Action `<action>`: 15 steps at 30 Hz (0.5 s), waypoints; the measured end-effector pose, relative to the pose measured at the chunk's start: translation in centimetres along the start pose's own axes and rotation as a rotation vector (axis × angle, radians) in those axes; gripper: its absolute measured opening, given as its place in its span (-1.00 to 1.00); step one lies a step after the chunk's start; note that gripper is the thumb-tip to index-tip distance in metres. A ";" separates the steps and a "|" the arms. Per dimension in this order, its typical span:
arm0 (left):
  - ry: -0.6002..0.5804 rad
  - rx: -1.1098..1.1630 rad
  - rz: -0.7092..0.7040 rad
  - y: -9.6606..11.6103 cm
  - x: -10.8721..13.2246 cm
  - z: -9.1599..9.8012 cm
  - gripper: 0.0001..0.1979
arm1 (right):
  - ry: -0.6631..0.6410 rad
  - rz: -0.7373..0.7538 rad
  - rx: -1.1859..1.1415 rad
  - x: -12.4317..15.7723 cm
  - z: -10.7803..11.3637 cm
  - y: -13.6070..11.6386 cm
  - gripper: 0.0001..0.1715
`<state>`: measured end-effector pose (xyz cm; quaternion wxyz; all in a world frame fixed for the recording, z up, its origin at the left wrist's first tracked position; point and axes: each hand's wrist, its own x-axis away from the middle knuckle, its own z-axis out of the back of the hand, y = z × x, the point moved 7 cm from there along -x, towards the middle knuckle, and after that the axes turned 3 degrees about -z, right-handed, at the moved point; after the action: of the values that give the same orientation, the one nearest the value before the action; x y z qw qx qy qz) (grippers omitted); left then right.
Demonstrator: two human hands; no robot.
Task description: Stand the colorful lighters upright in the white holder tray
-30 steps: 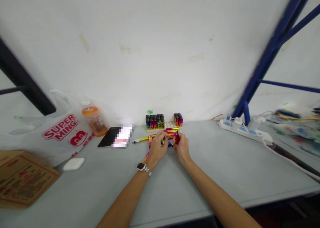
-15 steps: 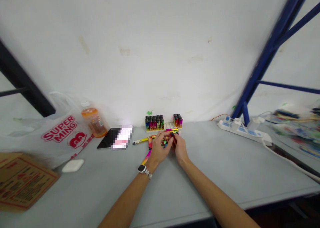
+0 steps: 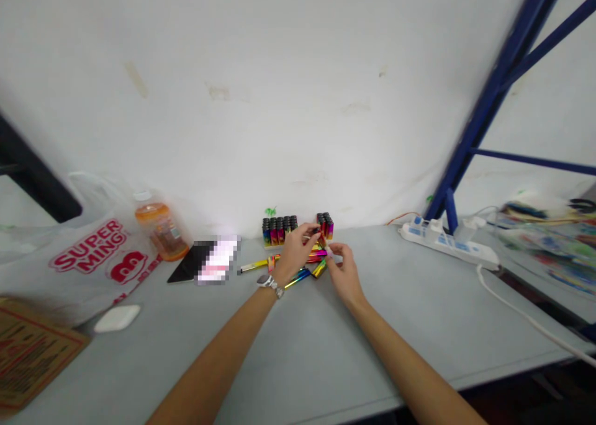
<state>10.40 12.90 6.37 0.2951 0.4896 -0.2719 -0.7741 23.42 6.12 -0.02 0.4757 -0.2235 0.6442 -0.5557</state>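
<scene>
Several shiny rainbow-coloured lighters with black tops stand upright in rows, one group (image 3: 279, 229) at the left of a pale tray and a smaller group (image 3: 325, 224) at its right. My left hand (image 3: 298, 249) is raised in front of the tray, thumb and fingers pinched around a lighter (image 3: 316, 231) by its dark top. Close by on the right, my right hand (image 3: 344, 272) is low at the loose pile, its curled fingertips at the end of a pink lighter (image 3: 318, 253). A yellow lighter (image 3: 255, 265) and a blue-gold lighter (image 3: 297, 278) lie on the table, partly among others.
On the left are a plastic bag (image 3: 93, 263), an orange bottle (image 3: 162, 232), a tablet (image 3: 189, 262), a white case (image 3: 117, 318) and a cardboard box (image 3: 37, 357). A power strip (image 3: 449, 245) with cables and a blue frame (image 3: 484, 102) stand right. Behind is a wall (image 3: 298, 102).
My hands were together over the pile and have drawn apart. The left rose toward the tray with a lighter; the right shifted slightly right. More loose lighters show between them, and the view has turned slightly.
</scene>
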 end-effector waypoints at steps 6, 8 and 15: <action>-0.165 -0.169 -0.082 -1.2 -5.0 -1.6 -0.82 | -0.016 -0.072 -0.013 -0.3 0.2 1.1 -0.74; -0.210 -0.196 -0.059 -2.3 -5.8 -2.2 -0.82 | -0.035 -0.068 -0.012 -0.3 0.0 1.1 -0.75; -0.270 -0.183 -0.026 -4.2 -6.5 -3.1 -0.83 | -0.063 -0.057 0.022 -0.7 0.2 1.2 -0.80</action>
<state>14.70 20.04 6.11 0.2892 0.3556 -0.2311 -0.8582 24.15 6.92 -0.83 0.4821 -0.2542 0.6160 -0.5687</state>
